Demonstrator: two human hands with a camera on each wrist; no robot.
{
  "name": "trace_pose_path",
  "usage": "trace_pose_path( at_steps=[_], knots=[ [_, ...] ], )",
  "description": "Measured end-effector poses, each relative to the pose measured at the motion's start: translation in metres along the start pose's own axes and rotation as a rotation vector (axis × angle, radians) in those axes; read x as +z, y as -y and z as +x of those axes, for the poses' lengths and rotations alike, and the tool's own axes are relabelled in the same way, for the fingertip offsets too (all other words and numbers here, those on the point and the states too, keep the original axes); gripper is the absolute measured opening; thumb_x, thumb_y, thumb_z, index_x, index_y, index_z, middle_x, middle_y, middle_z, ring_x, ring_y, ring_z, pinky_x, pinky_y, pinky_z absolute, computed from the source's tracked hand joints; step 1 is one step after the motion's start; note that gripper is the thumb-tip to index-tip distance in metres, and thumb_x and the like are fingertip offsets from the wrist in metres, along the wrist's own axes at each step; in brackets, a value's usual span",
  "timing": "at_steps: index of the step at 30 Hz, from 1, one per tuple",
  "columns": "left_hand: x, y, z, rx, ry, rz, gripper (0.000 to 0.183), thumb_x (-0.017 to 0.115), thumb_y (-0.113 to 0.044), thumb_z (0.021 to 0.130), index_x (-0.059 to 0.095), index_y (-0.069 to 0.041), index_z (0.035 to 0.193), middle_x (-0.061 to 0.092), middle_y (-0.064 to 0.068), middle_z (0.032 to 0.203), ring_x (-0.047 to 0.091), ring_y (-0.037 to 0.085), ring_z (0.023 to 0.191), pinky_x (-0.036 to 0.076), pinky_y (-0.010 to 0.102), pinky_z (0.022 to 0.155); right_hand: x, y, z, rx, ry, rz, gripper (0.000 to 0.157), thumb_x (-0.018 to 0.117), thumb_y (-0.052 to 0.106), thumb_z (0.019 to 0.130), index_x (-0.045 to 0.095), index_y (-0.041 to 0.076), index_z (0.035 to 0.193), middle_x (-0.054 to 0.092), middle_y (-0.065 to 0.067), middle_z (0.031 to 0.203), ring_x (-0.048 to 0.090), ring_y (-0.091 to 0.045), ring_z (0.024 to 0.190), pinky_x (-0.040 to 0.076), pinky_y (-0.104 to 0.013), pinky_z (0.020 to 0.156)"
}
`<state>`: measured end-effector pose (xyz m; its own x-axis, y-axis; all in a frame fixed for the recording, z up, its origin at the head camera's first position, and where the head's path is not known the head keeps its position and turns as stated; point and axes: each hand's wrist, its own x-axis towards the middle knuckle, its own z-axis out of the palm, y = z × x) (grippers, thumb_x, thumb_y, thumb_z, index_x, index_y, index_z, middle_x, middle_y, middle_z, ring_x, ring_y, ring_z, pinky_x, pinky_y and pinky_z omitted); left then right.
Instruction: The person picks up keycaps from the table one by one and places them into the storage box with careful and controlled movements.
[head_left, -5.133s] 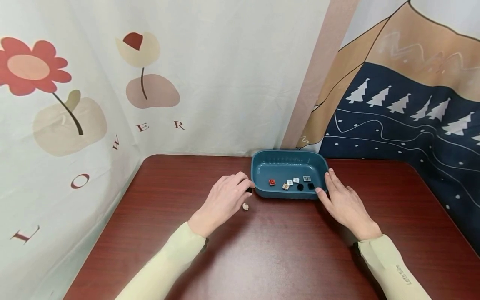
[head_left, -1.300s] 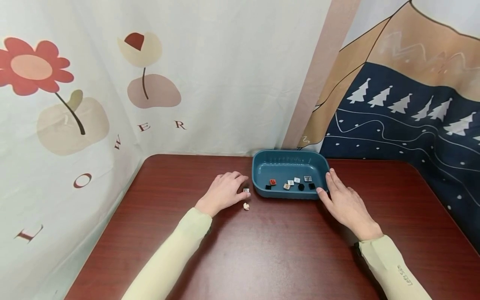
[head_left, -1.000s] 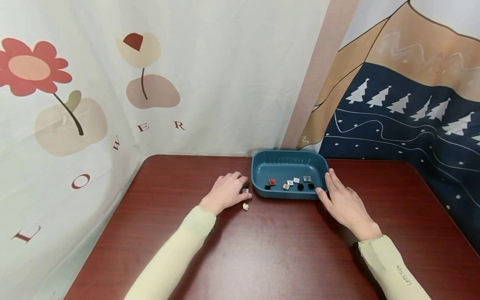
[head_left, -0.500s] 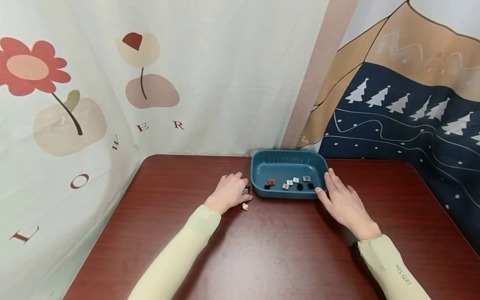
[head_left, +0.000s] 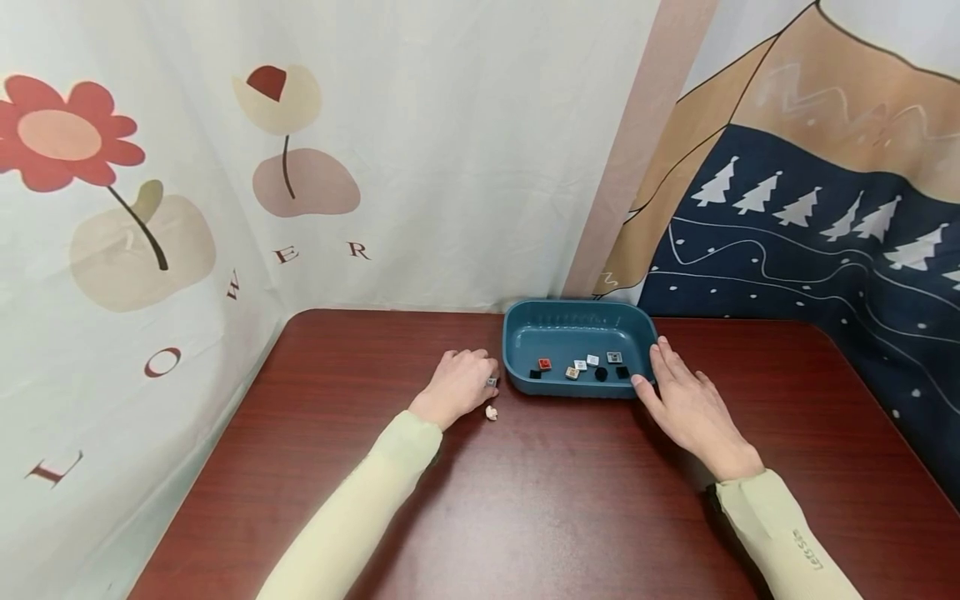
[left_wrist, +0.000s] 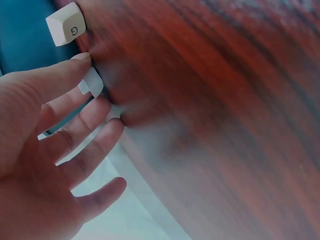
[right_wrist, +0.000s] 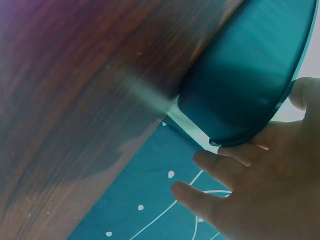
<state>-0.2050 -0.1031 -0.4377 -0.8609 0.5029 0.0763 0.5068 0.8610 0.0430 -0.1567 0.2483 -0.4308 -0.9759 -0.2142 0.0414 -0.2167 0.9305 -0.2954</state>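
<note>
My left hand (head_left: 459, 385) is just left of the blue tray (head_left: 577, 392), low over the table. Its thumb and fingers pinch a pale grey keycap (left_wrist: 94, 82), which shows only in part between them. A cream keycap (left_wrist: 66, 25) marked G lies on the table close to the thumb; in the head view this cream keycap (head_left: 491, 412) is nearer me than the hand. My right hand (head_left: 693, 408) rests against the tray's right end, with fingers extended along the outside and the thumb at the front rim.
Inside the tray lie several keycaps, among them a red keycap (head_left: 544, 364), a white keycap (head_left: 592, 361), a grey keycap (head_left: 614, 357) and a black keycap (head_left: 535, 374). A printed curtain (head_left: 450, 167) hangs behind the reddish-brown table (head_left: 540, 500).
Earlier my left hand held a black keycap by the tray's left side; a black one now lies inside the tray there. The left fingers have since closed on the grey keycap. The right hand stays put.
</note>
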Motion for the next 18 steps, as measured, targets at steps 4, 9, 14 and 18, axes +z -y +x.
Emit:
trace_pose_path(
  at_steps=[4,9,14,18],
  knots=[
    [-0.0007,0.0005,-0.0016,0.004,0.002,-0.013,0.014,0.085,-0.022,0.087,0.072,-0.017,0.088,0.063,0.000,0.086,0.069,0.027,0.087,0.052,0.051,0.089,0.0004,-0.0002,0.0003,-0.002,-0.002,-0.001,0.078,0.040,0.049,0.110,0.026,-0.010,0.159,0.018,-0.028,0.168,0.028,-0.050,0.150,0.024,-0.073,0.113],
    [-0.0006,0.0021,-0.0038,0.004,-0.001,-0.024,0.014,0.085,-0.021,0.087,0.072,-0.017,0.088,0.063,-0.001,0.085,0.069,0.027,0.086,0.052,0.051,0.090,0.0007,-0.0009,0.0005,-0.003,0.000,-0.001,0.077,0.042,0.048,0.110,0.025,-0.010,0.159,0.017,-0.028,0.168,0.027,-0.050,0.150,0.024,-0.073,0.113],
    [-0.0013,0.0029,-0.0060,0.009,-0.004,-0.013,0.014,0.085,-0.019,0.086,0.071,-0.016,0.087,0.063,0.000,0.086,0.070,0.026,0.086,0.053,0.050,0.089,0.0007,-0.0007,0.0004,-0.007,-0.005,-0.003,0.078,0.041,0.049,0.110,0.026,-0.010,0.158,0.018,-0.028,0.167,0.029,-0.051,0.149,0.025,-0.073,0.112],
    [-0.0035,0.0024,-0.0085,0.010,-0.011,-0.011,0.015,0.085,-0.017,0.087,0.071,-0.015,0.085,0.061,0.000,0.084,0.069,0.024,0.084,0.053,0.048,0.087,0.0006,-0.0004,0.0005,-0.010,-0.009,-0.006,0.078,0.040,0.050,0.110,0.026,-0.011,0.158,0.017,-0.028,0.167,0.030,-0.051,0.148,0.026,-0.073,0.112]
  ],
)
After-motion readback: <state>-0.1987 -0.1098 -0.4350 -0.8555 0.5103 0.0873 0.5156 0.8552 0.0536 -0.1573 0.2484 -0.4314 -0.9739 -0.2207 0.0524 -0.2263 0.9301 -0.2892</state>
